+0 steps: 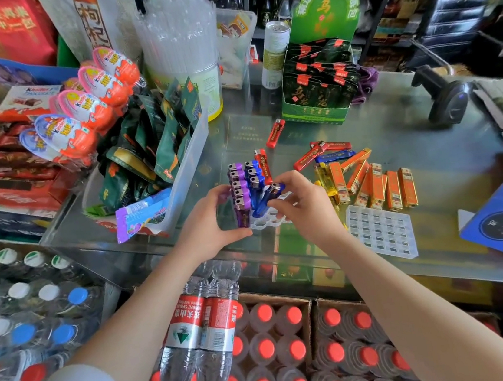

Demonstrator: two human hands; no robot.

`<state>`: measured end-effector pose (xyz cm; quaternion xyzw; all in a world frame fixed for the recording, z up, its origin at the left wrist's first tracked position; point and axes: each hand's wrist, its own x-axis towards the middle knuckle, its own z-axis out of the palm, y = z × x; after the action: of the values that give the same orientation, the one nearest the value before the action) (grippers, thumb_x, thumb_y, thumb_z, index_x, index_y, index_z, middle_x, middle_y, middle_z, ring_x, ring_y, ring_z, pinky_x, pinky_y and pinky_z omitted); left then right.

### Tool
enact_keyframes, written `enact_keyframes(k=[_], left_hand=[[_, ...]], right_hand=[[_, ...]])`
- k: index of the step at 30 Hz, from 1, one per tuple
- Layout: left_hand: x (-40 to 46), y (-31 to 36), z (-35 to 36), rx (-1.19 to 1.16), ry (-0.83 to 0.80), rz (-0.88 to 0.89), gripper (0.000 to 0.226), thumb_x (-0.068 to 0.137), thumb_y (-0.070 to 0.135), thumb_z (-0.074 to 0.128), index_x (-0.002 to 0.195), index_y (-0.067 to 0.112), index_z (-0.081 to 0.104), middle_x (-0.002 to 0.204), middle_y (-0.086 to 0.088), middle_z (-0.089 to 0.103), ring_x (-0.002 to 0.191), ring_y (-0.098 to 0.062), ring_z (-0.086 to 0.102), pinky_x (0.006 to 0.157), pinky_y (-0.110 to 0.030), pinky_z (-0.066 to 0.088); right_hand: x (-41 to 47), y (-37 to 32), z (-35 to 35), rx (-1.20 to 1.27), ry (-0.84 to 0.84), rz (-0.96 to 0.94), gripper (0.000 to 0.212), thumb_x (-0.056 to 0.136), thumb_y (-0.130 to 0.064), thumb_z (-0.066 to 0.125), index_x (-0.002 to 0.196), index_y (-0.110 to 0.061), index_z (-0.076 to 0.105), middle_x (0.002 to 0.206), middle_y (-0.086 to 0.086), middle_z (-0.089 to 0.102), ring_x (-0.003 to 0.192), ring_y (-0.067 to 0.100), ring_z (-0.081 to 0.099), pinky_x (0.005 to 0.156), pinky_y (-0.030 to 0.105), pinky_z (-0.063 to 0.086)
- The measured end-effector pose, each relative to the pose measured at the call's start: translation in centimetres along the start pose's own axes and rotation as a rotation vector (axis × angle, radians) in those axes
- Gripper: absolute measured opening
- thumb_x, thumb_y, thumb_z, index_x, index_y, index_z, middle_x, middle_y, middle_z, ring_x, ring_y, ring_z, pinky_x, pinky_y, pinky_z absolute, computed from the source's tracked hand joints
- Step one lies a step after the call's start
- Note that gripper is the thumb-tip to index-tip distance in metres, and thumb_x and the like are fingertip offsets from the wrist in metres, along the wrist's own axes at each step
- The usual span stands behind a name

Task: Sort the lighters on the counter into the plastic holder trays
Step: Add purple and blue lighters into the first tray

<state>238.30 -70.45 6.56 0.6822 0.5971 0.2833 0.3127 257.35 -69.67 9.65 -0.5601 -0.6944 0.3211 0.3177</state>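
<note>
1. Bottles [198, 339] stand nearest me, below the tabletop [412, 145] edge.
2. My left hand [213, 223] steadies the white holder tray [266, 221], its grip curled round the near purple lighters [240, 191] standing in it.
3. My right hand [304, 206] pinches a blue lighter [268, 199], tilted, its base at an open socket beside the standing blue row [254, 174].
4. I judge the lighter wants bringing upright before I press it down, with the tray held firm so that it does not slide.
5. A second, clear tray [381, 231] lies to the right, unfilled.
6. Farther out lie loose orange lighters [376, 186], and a red one [275, 133] well apart.
</note>
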Motion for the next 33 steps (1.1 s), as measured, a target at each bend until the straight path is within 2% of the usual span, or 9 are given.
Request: enact_keyframes(k=[2, 6, 10, 13, 21, 24, 27, 30, 33], left_hand=[[0.0, 0.0, 0.0, 0.003, -0.002, -0.001, 0.086, 0.061, 0.030, 0.083, 0.132, 0.018, 0.037, 0.128, 0.003, 0.051, 0.109, -0.005, 0.044, 0.092, -0.024, 0.034], [-0.1, 0.2, -0.1, 0.006, -0.006, -0.002, 0.086, 0.061, 0.030, 0.082, 0.133, 0.018, 0.036, 0.130, 0.002, 0.050, 0.114, -0.010, 0.045, 0.094, -0.024, 0.034], [-0.1, 0.4, -0.2, -0.009, -0.013, -0.010, 0.085, 0.062, 0.029, 0.082, 0.133, 0.018, 0.036, 0.129, 0.003, 0.050, 0.114, -0.006, 0.043, 0.096, -0.025, 0.034], [-0.1, 0.8, -0.3, -0.004, -0.026, -0.026, 0.083, 0.063, 0.028, 0.082, 0.132, 0.019, 0.036, 0.127, 0.005, 0.050, 0.109, -0.003, 0.041, 0.094, -0.024, 0.033], [0.6, 1.1, -0.4, 0.090, -0.046, -0.016, 0.087, 0.059, 0.032, 0.083, 0.132, 0.016, 0.037, 0.128, -0.001, 0.053, 0.119, -0.018, 0.048, 0.094, -0.027, 0.036], [0.9, 1.1, 0.0, 0.065, -0.051, -0.014, 0.088, 0.060, 0.031, 0.083, 0.133, 0.018, 0.037, 0.130, 0.000, 0.052, 0.122, -0.016, 0.045, 0.100, -0.031, 0.036], [1.3, 1.0, 0.1, 0.037, -0.053, -0.004, 0.090, 0.061, 0.030, 0.082, 0.135, 0.019, 0.032, 0.133, 0.002, 0.049, 0.124, -0.014, 0.044, 0.103, -0.031, 0.034], [1.9, 1.2, 0.1, 0.007, -0.068, 0.013, 0.097, 0.064, 0.027, 0.080, 0.141, 0.021, 0.022, 0.138, 0.004, 0.044, 0.126, -0.010, 0.041, 0.104, -0.028, 0.032], [2.3, 1.1, 0.2, -0.015, -0.071, 0.040, 0.094, 0.065, 0.026, 0.079, 0.140, 0.022, 0.024, 0.138, 0.006, 0.044, 0.126, -0.008, 0.041, 0.105, -0.030, 0.033]], right_hand=[[0.2, 0.0, 0.0, -0.027, -0.011, -0.001, 0.029, 0.085, -0.015, 0.064, 0.111, -0.012, 0.053, 0.085, -0.002, 0.062, 0.072, 0.015, 0.064, 0.056, 0.014, 0.044], [0.4, -0.4, -0.1, -0.082, -0.020, -0.026, 0.031, 0.084, -0.016, 0.065, 0.113, -0.009, 0.056, 0.087, -0.003, 0.060, 0.075, 0.013, 0.061, 0.059, 0.015, 0.045], [0.5, -0.7, -0.6, -0.327, -0.037, -0.197, 0.029, 0.085, -0.019, 0.063, 0.110, -0.006, 0.057, 0.095, 0.007, 0.067, 0.079, 0.025, 0.063, 0.068, 0.037, 0.053], [1.1, -1.6, -0.6, -0.533, -0.135, -0.274, 0.023, 0.088, -0.023, 0.058, 0.104, -0.007, 0.055, 0.098, 0.009, 0.065, 0.083, 0.031, 0.062, 0.067, 0.039, 0.052], [0.7, 0.0, -0.1, -0.527, -0.118, -0.105, 0.020, 0.088, -0.031, 0.057, 0.094, -0.012, 0.063, 0.087, 0.003, 0.068, 0.076, 0.023, 0.063, 0.064, 0.033, 0.053], [0.7, 1.5, -1.7, -0.360, 0.009, -0.086, 0.013, 0.087, -0.023, 0.060, 0.090, -0.010, 0.063, 0.088, 0.001, 0.064, 0.067, 0.014, 0.055, 0.060, 0.029, 0.048], [2.0, 3.2, -4.1, -0.331, 0.173, -0.014, 0.011, 0.088, -0.011, 0.055, 0.090, -0.006, 0.064, 0.095, 0.008, 0.065, 0.075, 0.019, 0.056, 0.065, 0.027, 0.043], [3.9, 4.6, -6.1, -0.401, 0.190, 0.069, 0.017, 0.090, -0.008, 0.048, 0.098, -0.006, 0.064, 0.105, 0.010, 0.064, 0.082, 0.019, 0.053, 0.067, 0.025, 0.037], [5.8, 5.3, -7.7, -0.451, 0.193, 0.089, 0.025, 0.090, -0.004, 0.043, 0.102, -0.007, 0.064, 0.112, 0.011, 0.063, 0.097, 0.026, 0.058, 0.075, 0.029, 0.043]])
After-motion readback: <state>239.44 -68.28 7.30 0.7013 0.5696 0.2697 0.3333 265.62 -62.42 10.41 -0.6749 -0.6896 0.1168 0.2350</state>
